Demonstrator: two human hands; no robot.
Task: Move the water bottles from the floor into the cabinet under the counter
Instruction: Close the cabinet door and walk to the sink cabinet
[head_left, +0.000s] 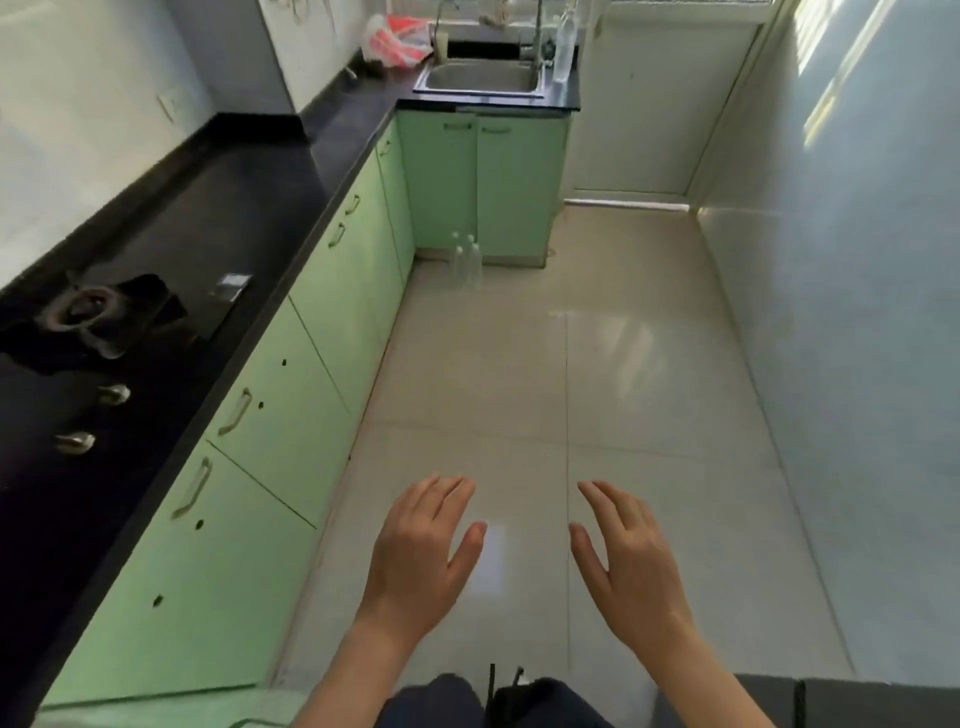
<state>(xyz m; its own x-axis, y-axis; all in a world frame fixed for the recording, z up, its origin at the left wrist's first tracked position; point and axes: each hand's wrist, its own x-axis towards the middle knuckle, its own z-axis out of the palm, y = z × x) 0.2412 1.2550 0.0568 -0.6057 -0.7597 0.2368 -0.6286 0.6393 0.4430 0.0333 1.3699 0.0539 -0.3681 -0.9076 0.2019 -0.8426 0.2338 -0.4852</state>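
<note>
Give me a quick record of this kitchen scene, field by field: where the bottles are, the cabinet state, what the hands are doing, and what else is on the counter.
floor bottles: clear water bottles standing upright on the floor, in the corner by the green cabinet under the sink
cabinet doors: all shut
left hand: open, empty
right hand: open, empty
hands to bottles: far apart
sink: one more clear bottle beside it
counter: black, stove, plastic bag
progress: nothing moved yet

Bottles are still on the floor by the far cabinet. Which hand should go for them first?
Left, marginally. Both hands are open and empty, far from the water bottles, which stand left of centre beside the green cabinets.
</note>
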